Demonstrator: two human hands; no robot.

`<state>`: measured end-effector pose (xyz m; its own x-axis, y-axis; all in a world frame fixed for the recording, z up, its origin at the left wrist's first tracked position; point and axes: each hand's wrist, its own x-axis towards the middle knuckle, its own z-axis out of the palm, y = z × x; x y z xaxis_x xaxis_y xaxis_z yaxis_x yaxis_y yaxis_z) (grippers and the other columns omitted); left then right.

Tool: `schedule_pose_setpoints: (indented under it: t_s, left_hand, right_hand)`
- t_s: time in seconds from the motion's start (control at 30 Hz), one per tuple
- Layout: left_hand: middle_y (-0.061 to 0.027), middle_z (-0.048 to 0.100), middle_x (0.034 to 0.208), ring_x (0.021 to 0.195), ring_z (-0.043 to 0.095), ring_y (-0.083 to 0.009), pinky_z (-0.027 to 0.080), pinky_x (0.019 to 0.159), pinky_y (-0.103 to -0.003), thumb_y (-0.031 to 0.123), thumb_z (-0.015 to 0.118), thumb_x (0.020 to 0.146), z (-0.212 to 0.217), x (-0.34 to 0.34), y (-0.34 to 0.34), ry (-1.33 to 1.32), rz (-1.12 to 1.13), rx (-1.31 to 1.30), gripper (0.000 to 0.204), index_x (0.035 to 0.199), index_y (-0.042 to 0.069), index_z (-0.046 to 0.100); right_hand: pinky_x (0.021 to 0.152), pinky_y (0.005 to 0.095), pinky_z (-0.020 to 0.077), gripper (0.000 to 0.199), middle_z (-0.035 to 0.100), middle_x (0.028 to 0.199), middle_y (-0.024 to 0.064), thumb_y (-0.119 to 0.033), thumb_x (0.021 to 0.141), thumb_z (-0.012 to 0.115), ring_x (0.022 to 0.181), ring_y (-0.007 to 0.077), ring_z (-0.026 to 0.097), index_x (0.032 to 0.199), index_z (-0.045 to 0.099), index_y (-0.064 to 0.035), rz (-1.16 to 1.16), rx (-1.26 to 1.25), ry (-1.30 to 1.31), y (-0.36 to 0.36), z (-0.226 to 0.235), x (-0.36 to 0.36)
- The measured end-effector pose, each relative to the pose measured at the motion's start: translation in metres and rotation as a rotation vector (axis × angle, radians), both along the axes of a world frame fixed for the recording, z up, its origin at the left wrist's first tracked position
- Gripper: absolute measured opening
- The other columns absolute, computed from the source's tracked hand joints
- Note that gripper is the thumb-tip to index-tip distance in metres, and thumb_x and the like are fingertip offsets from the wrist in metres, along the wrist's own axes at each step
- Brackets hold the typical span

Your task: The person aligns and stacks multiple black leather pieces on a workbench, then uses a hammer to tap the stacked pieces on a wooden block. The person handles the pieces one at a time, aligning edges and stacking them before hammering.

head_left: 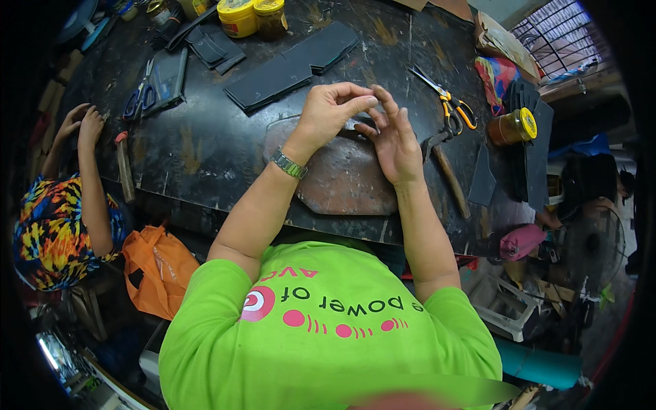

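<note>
My left hand (326, 115), with a metal-band watch (289, 165) on its wrist, is held over a brown stone slab (345, 179). Its thumb and index finger are pinched together; whatever is between them is too small to make out. Facing it, my right hand (395, 143) has its fingers loosely apart, the index fingertip close to the left fingertips. Beneath the hands, the slab lies at the table's near edge. Just right of my right hand is a hammer (449, 179) with a wooden handle. Beyond it lie scissors (447, 102) with yellow and black handles, their blades apart.
Black sheet pieces (294, 68) lie stacked ahead on the dark table (205, 147). An amber jar (506, 130) with a yellow lid stands right, yellow tubs (238, 19) at the back. Blue-handled scissors (140, 96) lie left, near another person's hands (85, 126). An orange bag (157, 270) hangs below.
</note>
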<state>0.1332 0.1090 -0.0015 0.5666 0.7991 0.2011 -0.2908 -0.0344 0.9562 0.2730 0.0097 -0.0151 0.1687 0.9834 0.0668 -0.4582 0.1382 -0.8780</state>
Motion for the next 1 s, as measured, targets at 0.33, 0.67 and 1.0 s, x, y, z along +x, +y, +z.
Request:
schedule_pose_setpoints:
  t_s: [0.33,0.67,1.0]
  left_hand:
    - [-0.0060,0.075,0.091,0.082,0.069,-0.0094,0.054,0.074,-0.022,0.010,0.074,0.094,0.008,-0.004,-0.005,-0.020,-0.075,0.024,0.012,0.098,-0.002,0.074]
    - [-0.0113,0.075,0.085,0.073,0.073,-0.0147,0.060,0.063,-0.026,0.004,0.080,0.087,0.008,-0.010,0.004,0.025,0.040,0.046,0.015,0.091,-0.002,0.066]
    - [-0.0087,0.075,0.108,0.096,0.070,-0.0149,0.055,0.094,-0.029,0.009,0.070,0.097,-0.001,-0.004,0.004,-0.053,-0.135,0.027,0.028,0.123,-0.001,0.072]
  right_hand:
    - [0.106,0.0444,0.0454,0.065,0.049,0.151,0.0060,-0.057,0.107,0.040,0.134,0.0215,0.048,0.149,0.050,-0.0101,0.148,0.031,0.211,0.001,-0.003,0.008]
    - [0.107,0.0482,0.0451,0.061,0.050,0.150,0.0073,-0.057,0.106,0.041,0.135,0.0266,0.048,0.146,0.054,-0.0122,0.292,0.063,0.369,-0.002,-0.005,0.006]
    - [0.104,0.0377,0.0471,0.051,0.040,0.159,0.0089,-0.038,0.105,0.056,0.138,0.0216,0.047,0.147,0.056,-0.0088,0.026,0.116,-0.085,-0.002,-0.001,0.004]
